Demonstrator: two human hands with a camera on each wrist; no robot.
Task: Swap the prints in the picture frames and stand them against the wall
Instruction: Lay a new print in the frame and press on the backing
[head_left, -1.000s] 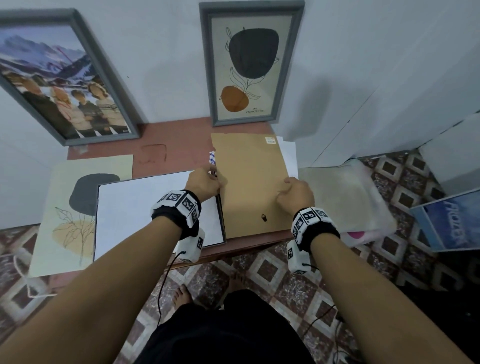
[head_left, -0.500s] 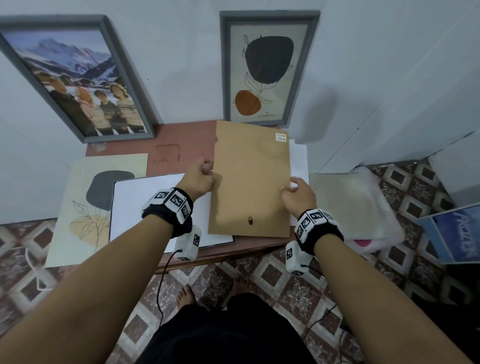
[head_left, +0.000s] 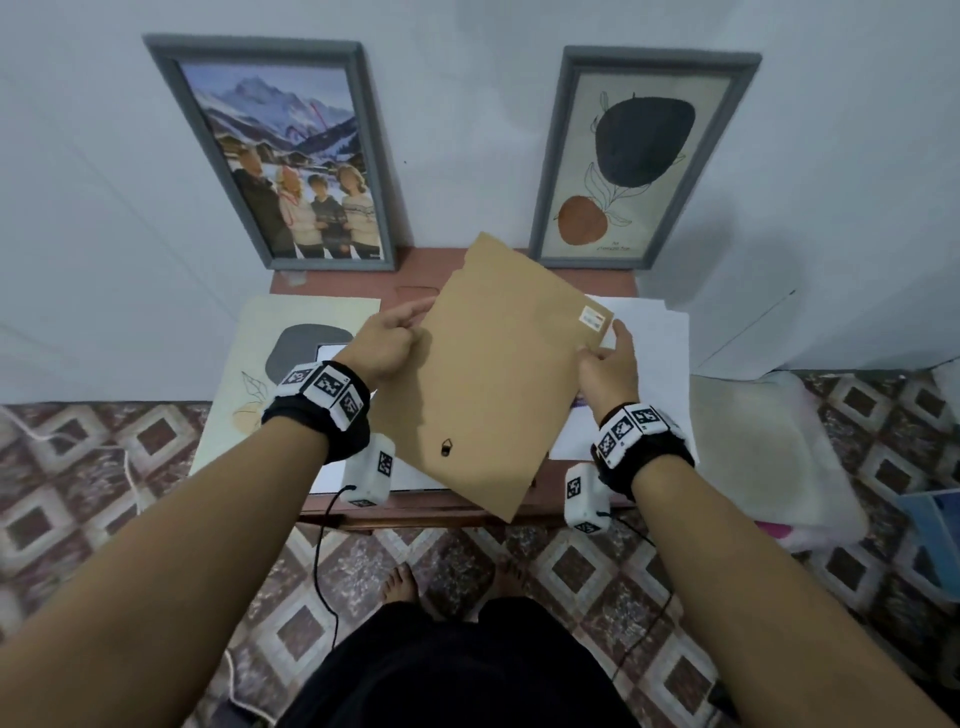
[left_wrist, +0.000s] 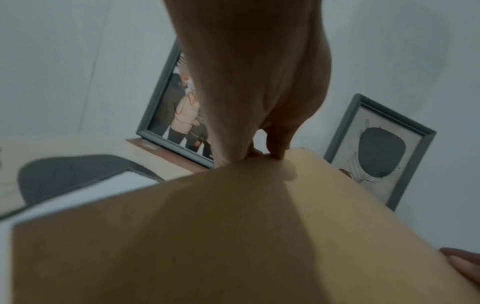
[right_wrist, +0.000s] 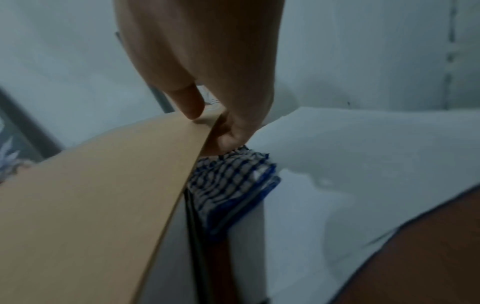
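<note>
Each bare forearm wears a black wrist band (head_left: 319, 415) topped with white blocks bearing black square-pattern markers, a white camera box (head_left: 370, 472) with a thin black cable hanging beneath; black clothing, bare feet.

Two frames (head_left: 270, 150) (head_left: 644, 156) (grey), one backing board (head_left: 498, 374)

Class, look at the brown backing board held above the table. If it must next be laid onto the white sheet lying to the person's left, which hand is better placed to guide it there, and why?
Probably the left hand: its grip is on the backing board's left edge, right above the white sheet. The right hand pinches the opposite edge, farther away.
</note>
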